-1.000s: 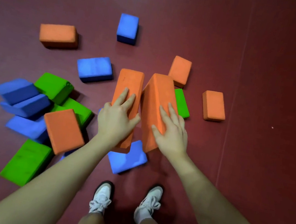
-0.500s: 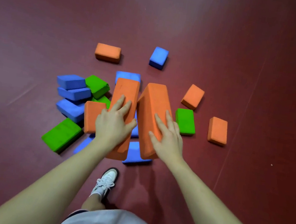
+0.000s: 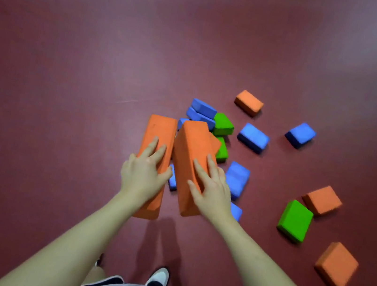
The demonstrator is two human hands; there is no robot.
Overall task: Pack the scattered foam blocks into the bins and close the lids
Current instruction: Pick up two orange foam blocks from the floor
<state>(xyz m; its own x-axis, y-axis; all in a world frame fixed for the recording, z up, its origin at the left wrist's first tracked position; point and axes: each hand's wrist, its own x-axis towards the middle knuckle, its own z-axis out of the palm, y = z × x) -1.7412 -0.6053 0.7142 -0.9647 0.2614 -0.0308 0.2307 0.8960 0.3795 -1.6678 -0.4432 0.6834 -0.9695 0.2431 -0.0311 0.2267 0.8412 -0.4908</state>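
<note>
My left hand (image 3: pixel 144 175) grips one long orange foam block (image 3: pixel 159 131), fingers on its top face and thumb round its side. My right hand (image 3: pixel 212 188) grips a second orange foam block (image 3: pixel 193 143) the same way, tilted against the first. Both blocks are held above the floor. Behind and to the right of them lies a heap of blue blocks (image 3: pixel 203 108) and green blocks (image 3: pixel 222 124). No bin is in view.
Loose blocks are scattered on the dark red floor (image 3: pixel 66 98) to the right: orange (image 3: pixel 249 102), blue (image 3: pixel 300 134), blue (image 3: pixel 253 137), green (image 3: pixel 295 220), orange (image 3: pixel 322 200), orange (image 3: pixel 336 265). My shoe (image 3: pixel 158 278) shows at the bottom.
Both hands still hold the two orange blocks. The view has swung left, so the heap and scattered blocks now lie to the right of my hands.
</note>
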